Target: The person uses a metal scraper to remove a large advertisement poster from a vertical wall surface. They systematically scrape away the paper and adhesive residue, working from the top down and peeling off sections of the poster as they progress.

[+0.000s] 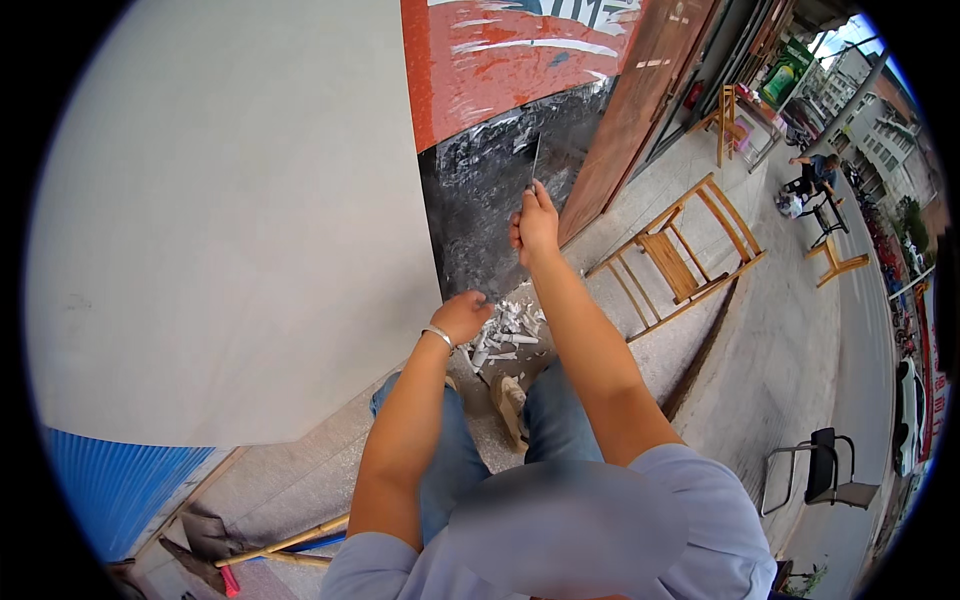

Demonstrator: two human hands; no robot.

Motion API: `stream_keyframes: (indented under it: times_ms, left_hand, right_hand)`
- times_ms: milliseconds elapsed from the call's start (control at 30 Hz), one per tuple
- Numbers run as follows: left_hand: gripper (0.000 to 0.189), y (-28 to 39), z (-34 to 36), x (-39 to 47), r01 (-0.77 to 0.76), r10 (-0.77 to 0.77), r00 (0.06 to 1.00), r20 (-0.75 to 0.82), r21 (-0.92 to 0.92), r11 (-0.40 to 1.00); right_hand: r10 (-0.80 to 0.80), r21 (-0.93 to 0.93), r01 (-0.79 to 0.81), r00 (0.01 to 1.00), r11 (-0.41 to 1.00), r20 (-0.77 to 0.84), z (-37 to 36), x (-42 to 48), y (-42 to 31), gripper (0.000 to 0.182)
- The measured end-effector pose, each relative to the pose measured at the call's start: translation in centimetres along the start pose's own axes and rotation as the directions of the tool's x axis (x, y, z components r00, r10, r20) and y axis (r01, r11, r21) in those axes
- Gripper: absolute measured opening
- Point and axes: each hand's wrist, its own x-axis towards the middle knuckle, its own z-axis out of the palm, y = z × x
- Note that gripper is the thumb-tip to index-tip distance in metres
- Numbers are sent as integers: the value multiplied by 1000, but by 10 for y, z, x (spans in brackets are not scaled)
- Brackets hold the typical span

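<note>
My right hand is closed around the handle of a thin-bladed scraper, whose blade points up against a dark, scuffed wall panel. Above that panel runs a red and white printed covering with torn edges. Lower and to the left, my left hand is near the panel's bottom, its fingers loosely curled, and a bracelet circles the wrist. Whether its fingertips touch anything is unclear. Curled white scraps lie on the ground beneath both hands, by my shoes.
A plain pale wall fills the left side. A brown door frame borders the panel. Wooden folding chair stands at right; a black chair is farther off. Bamboo poles lie lower left. A seated person is in the distance.
</note>
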Motion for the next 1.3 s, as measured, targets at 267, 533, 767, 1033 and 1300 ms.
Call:
stream_keyframes:
  times_ms: [267,533,767,1033,1300]
  left_hand:
    - [49,4,-10,-7,12,-10,1000,23,-57,998]
    - [46,6,-10,-5,-38,38,999,-37,-1,999]
    - [46,10,-6,-7,-15,15,1000,5,11,1000]
    - [45,-1,-9,-11,-30,29,999,-28,-35,999]
    - [44,3,-12,-12,-47,46,999,-28,-34,998]
  right_hand:
    - [74,-105,-70,997,992,38,-14,-20,16,46]
    - [52,-151,-43,997,988,58,-7,-29,17,46]
    - [66,-120,-58,996,991,63,-1,-39,21,46]
    - [70,-76,-69,997,995,17,10,-38,8,46]
    - [77,-81,-71,994,994,74,14,-41,15,47]
